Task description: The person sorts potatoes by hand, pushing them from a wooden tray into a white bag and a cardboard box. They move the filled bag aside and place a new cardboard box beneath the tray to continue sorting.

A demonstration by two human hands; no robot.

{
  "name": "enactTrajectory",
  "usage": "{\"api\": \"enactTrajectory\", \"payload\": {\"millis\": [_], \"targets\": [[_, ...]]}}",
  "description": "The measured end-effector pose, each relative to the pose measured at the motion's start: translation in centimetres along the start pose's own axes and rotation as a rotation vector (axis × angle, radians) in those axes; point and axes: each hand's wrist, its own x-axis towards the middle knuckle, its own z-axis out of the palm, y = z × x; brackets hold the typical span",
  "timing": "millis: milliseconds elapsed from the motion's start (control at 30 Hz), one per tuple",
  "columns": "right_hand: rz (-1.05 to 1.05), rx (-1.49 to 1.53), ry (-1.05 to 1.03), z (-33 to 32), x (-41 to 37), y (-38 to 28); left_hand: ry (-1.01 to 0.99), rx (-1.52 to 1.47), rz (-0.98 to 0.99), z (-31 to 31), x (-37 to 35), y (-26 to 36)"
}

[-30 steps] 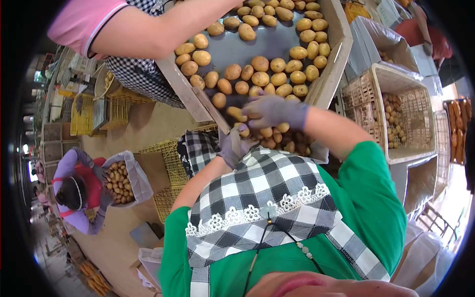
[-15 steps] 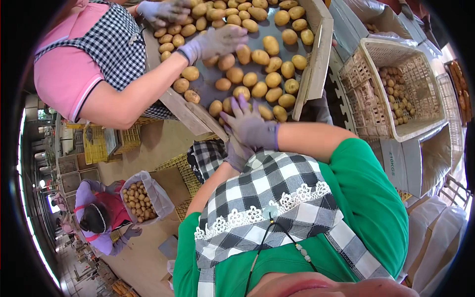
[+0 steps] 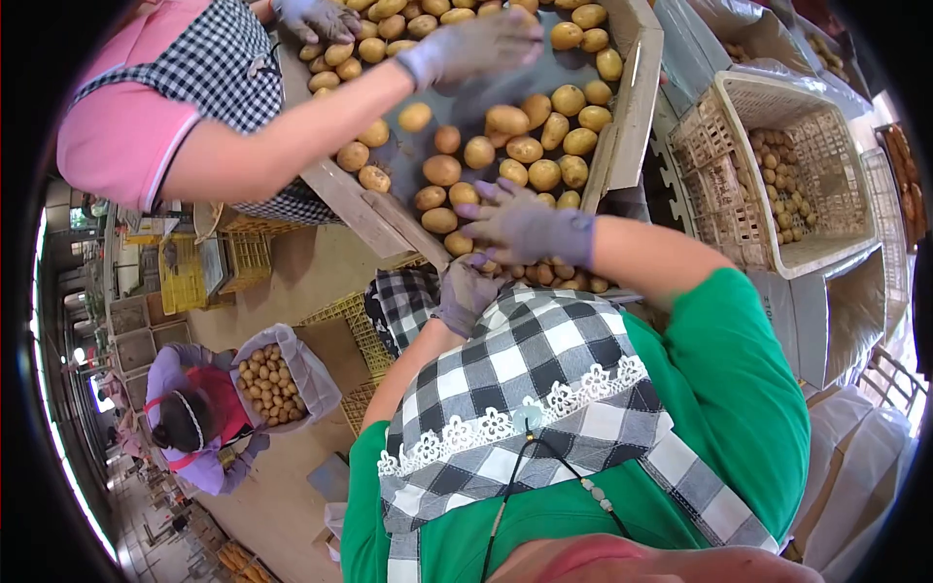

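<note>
Gloved in grey with purple fingertips, my right hand [image 3: 525,228] lies over potatoes [image 3: 544,175] at the near end of a dark-bottomed sorting tray [image 3: 413,160]. Its fingers are spread and touch the potatoes without grasping one. My left hand [image 3: 468,291], gloved alike, rests by the tray's near left corner, fingers loosely extended beside the small potatoes [image 3: 554,274] close to my apron. Part of its fingers is hard to see. A co-worker's gloved hand [image 3: 476,47] reaches across the far part of the tray; their other hand [image 3: 319,19] is on potatoes at the far left.
Wooden boards [image 3: 632,107] edge the tray. To the right stands a large plastic crate [image 3: 729,146] with potatoes inside, next to lined cartons [image 3: 855,321]. At lower left, another person [image 3: 199,413] is beside a lined box of potatoes [image 3: 272,384]. Yellow crates [image 3: 175,277] stand farther off.
My right hand has shifted right and slightly toward me, away from my left hand. Small potatoes now show along the near edge. The co-worker's hand has swept right and away, baring more tray surface.
</note>
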Motion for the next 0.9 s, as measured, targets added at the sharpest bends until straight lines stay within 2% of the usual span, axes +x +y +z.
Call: {"api": "enactTrajectory", "payload": {"millis": [33,67,133,200,233,267,300,333,367,400,433,467,533,567,600,667,700,733,767,800,867,900], "targets": [[-0.027,0.177,-0.129,-1.8,-0.4,1.3,-0.001,0.002,0.002,-0.2,0.1,-0.2],[0.326,0.41,0.024,-4.8,-1.0,2.0,0.0,0.005,-0.001,-0.5,0.0,-0.5],[0.489,0.479,0.431,-10.1,-0.7,6.2,0.002,-0.08,-0.058,0.0,-0.3,-0.7],[0.761,0.723,0.768,-9.1,0.7,14.1,0.011,-0.259,-0.162,3.1,-1.5,0.0],[0.79,0.486,0.632,-7.4,1.3,16.0,0.046,-0.253,-0.12,4.6,-1.8,0.0],[0.803,0.246,0.506,-5.7,1.9,17.8,-0.106,-0.62,-0.314,4.0,-1.6,0.0],[0.913,0.186,0.39,-5.5,3.2,13.3,-0.26,-0.987,-0.508,2.6,-1.2,-0.2],[1.012,0.122,0.259,-5.5,4.4,8.4,-0.256,-0.972,-0.525,1.8,-0.8,-0.2],[0.837,0.172,0.24,-4.0,4.1,4.5,-0.252,-0.957,-0.542,1.0,-0.5,-0.3],[0.843,0.038,0.193,-3.2,4.4,0.8,-0.248,-0.943,-0.559,0.1,-0.1,-0.4],[0.697,0.158,0.095,-1.9,4.1,0.0,-0.154,-0.6,-0.346,1.6,-0.4,-0.3],[0.611,0.131,0.113,-2.3,3.3,-1.7,-0.053,-0.26,-0.133,2.8,-0.9,-0.2],[0.312,0.643,0.589,-2.2,2.3,1.9,0.094,-0.296,-0.173,4.0,-1.5,0.1],[0.29,0.428,0.847,-3.4,2.1,2.9,0.17,-0.313,-0.198,4.1,-1.6,0.1],[0.352,0.48,0.771,-5.6,1.4,3.1,0.13,-0.276,-0.137,3.4,-1.3,-0.1],[0.36,0.261,0.462,-6.2,1.1,2.9,0.047,-0.194,-0.015,1.7,-0.3,-0.7],[0.405,0.117,0.09,-6.2,1.6,1.3,0.218,-0.152,0.035,3.5,-0.7,-0.7],[0.441,-0.032,-0.281,-6.1,2.4,-0.4,0.274,-0.181,-0.007,3.2,-0.5,-0.6],[0.391,-0.114,-0.397,-3.3,2.9,-0.4,0.331,-0.21,-0.05,2.6,-0.1,-0.4],[0.407,-0.178,-0.249,-0.3,2.8,-0.8,0.388,-0.238,-0.092,2.2,0.1,-0.3],[0.41,-0.175,-0.316,-0.8,3.4,-1.8,0.295,-0.145,-0.037,2.7,-0.3,-0.2],[0.399,-0.029,-0.264,-1.4,3.1,-1.5,0.256,-0.097,-0.015,2.8,-0.8,-0.3]]}}
